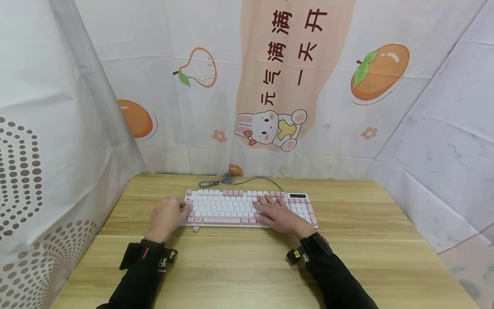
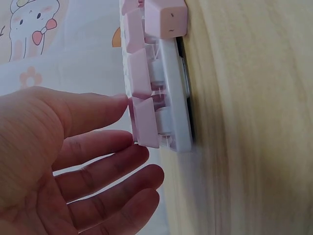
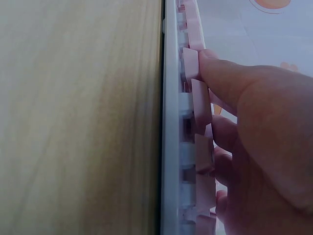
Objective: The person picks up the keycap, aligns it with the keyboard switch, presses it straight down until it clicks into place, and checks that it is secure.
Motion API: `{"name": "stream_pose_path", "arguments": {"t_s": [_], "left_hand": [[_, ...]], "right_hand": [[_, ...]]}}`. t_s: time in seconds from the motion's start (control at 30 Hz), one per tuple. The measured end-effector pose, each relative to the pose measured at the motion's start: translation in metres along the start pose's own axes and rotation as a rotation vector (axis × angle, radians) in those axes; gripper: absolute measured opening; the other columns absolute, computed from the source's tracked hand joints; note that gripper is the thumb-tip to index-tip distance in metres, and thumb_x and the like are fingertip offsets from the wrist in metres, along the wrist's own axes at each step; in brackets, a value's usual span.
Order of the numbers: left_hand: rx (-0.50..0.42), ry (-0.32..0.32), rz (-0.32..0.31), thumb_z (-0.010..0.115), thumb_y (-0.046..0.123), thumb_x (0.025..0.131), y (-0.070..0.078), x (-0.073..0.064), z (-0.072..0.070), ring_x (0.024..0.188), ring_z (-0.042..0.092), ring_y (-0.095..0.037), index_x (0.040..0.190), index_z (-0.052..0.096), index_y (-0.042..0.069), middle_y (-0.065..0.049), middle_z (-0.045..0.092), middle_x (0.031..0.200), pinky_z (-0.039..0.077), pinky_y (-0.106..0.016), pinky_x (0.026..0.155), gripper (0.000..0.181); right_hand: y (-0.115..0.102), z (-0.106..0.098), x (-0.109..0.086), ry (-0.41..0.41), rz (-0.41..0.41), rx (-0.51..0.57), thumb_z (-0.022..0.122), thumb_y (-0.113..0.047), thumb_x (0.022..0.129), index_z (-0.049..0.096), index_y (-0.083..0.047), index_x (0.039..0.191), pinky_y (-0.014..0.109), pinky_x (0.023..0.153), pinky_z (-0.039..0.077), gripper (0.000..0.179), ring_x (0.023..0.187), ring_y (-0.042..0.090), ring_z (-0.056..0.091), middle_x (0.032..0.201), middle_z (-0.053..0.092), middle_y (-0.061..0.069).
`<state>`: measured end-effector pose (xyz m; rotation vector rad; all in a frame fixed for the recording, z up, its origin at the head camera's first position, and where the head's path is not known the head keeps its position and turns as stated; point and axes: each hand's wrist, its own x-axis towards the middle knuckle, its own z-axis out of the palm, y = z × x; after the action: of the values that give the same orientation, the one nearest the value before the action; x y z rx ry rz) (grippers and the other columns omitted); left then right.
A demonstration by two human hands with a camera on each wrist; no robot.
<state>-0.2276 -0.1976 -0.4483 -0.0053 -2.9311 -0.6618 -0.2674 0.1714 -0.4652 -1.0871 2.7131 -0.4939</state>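
A white and pink keyboard (image 1: 227,221) lies on the wooden table with its front edge toward me. My left hand (image 1: 170,214) is at its left end, where thumb and index finger pinch a pink keycap (image 2: 131,115) at the keyboard's edge, partly hidden behind the corner key. The other left fingers are loosely bent. A loose pink keycap (image 2: 166,19) with small marks sits by the front edge, near the left corner. My right hand (image 1: 279,216) rests across the keys left of the number pad, fingers spread, its thumb on the pink front-row keys (image 3: 191,63).
A grey cable (image 1: 227,179) lies partly bundled behind the keyboard. The printed curtain (image 1: 185,120) hangs along the table's back edge, with white sheets at both sides. Bare wooden table (image 1: 231,266) stretches in front of the keyboard. Black straps circle both wrists.
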Motion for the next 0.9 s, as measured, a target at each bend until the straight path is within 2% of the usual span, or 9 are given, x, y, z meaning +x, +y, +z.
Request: {"name": "stream_pose_path", "arguments": {"t_s": [0.4, 0.67, 0.9], "left_hand": [[-0.027, 0.003, -0.029, 0.073, 0.025, 0.093, 0.0001, -0.0009, 0.0001, 0.056, 0.047, -0.017, 0.094, 0.079, 0.004, 0.001, 0.054, 0.061, 0.031, -0.030, 0.051, 0.022], [-0.013, -0.006, -0.051, 0.073, 0.028, 0.094, 0.0011, -0.0007, 0.0014, 0.055, 0.047, -0.017, 0.098, 0.079, 0.004, 0.000, 0.056, 0.063, 0.031, -0.029, 0.050, 0.025], [-0.011, -0.003, -0.078, 0.074, 0.029, 0.093, 0.0024, -0.0006, 0.0024, 0.055, 0.048, -0.017, 0.090, 0.079, 0.004, 0.000, 0.056, 0.063, 0.031, -0.030, 0.049, 0.025]], "right_hand": [[-0.0013, -0.0001, 0.0002, 0.005, -0.001, -0.002, 0.045, -0.037, 0.109, 0.036, -0.011, 0.158, 0.064, 0.120, 0.001, 0.056, 0.153, 0.039, 0.011, 0.165, 0.024, 0.016], [-0.0009, -0.0001, -0.0004, 0.013, -0.009, -0.007, 0.046, -0.036, 0.109, 0.037, -0.010, 0.158, 0.064, 0.120, 0.002, 0.056, 0.153, 0.040, 0.012, 0.164, 0.025, 0.017], [-0.0002, -0.0010, -0.0002, 0.008, -0.017, -0.005, 0.045, -0.036, 0.109, 0.036, -0.010, 0.158, 0.063, 0.121, 0.001, 0.056, 0.153, 0.040, 0.012, 0.164, 0.025, 0.017]]}}
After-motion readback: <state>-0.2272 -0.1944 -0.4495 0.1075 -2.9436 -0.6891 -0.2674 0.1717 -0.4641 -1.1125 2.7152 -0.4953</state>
